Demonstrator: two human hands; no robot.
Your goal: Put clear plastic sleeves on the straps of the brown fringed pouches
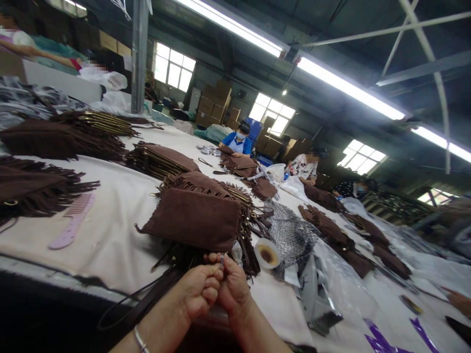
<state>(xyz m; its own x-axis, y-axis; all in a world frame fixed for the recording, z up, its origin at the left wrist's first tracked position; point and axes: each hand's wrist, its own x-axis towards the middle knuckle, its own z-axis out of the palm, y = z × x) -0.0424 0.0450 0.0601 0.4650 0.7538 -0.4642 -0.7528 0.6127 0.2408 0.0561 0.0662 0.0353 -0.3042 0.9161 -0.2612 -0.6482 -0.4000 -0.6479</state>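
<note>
My left hand and my right hand meet at the table's near edge, fingers closed in a pinch. A small greyish piece shows between the fingertips; its kind is too small to make out. Just beyond the fingers lies a flat brown suede-like pouch on a stack of similar fringed pouches. A dark strap trails below it by my left forearm. To the right of my hands stands a small white dish with a brown substance inside.
A lilac comb lies at the left near fringed brown pouches. On the right are bubble wrap, a grey tape dispenser and clear plastic. Further stacks of pouches line the table, where several people work.
</note>
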